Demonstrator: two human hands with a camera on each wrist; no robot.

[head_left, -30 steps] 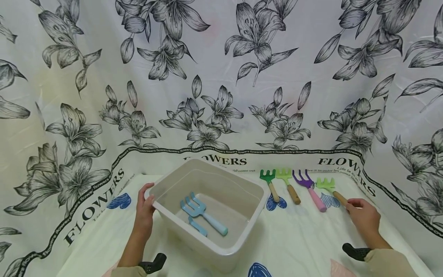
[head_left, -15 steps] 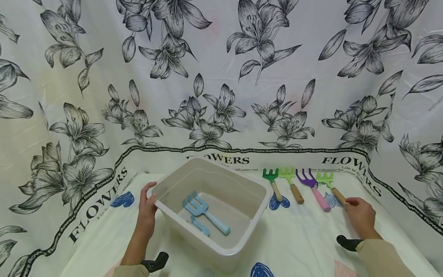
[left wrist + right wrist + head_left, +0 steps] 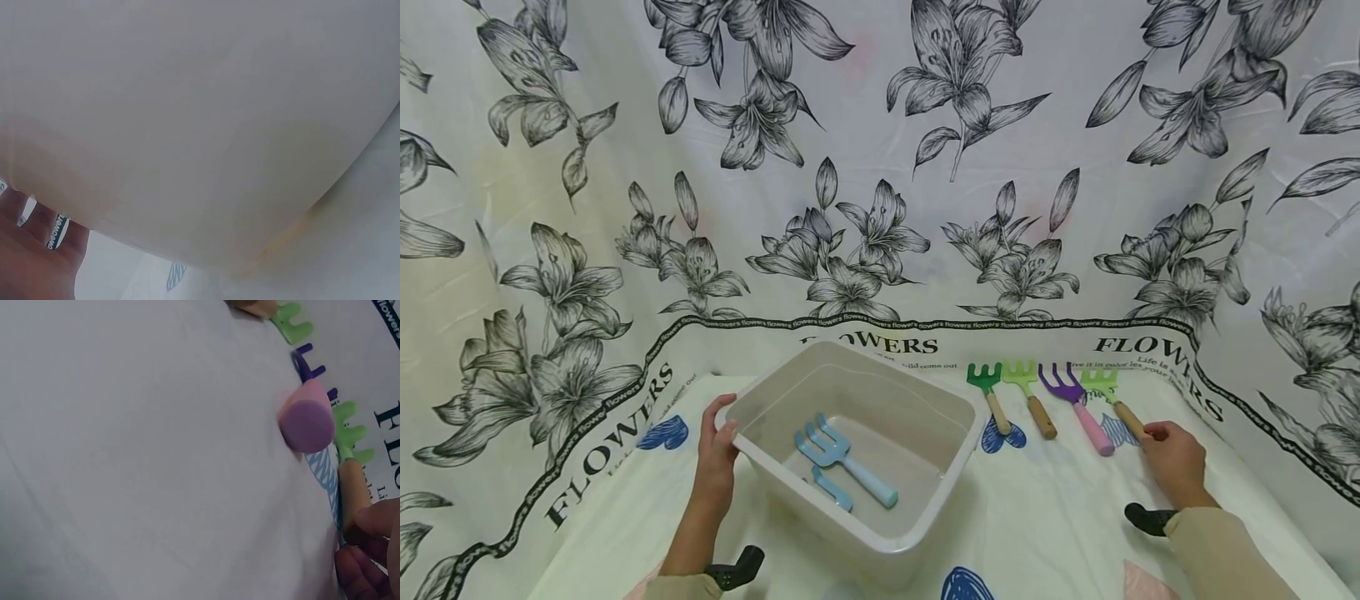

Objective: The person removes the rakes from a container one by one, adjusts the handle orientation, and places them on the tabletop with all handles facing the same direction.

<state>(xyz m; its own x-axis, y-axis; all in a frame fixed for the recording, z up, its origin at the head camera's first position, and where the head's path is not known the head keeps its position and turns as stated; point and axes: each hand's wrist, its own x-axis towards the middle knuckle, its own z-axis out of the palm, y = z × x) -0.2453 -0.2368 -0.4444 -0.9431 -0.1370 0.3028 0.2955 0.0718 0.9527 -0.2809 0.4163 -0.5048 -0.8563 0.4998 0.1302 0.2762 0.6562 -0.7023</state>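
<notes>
My left hand (image 3: 717, 454) grips the left corner of a beige plastic bin (image 3: 925, 517), thumb over the rim; the left wrist view shows the bin's outer wall (image 3: 187, 125) filling most of it. Inside lie a blue hand rake (image 3: 850, 458) and a smaller blue piece (image 3: 832, 489). My right hand (image 3: 1176, 465) pinches the wooden handle end of a light-green hand rake (image 3: 1126, 414), at the right end of a row. Left of it lie a purple rake with a pink handle (image 3: 1092, 425), another light-green rake (image 3: 1037, 410) and a dark-green rake (image 3: 991, 396).
A white cloth (image 3: 1037, 525) with printed hearts covers the table. Behind rises a flower-printed curtain (image 3: 865, 125), its black band of lettering running along the table's back. Black wrist cameras sit at both sleeves.
My right hand has shifted a little left with the light-green rake, bringing its head closer to the purple rake. My left hand stays on the bin's corner.
</notes>
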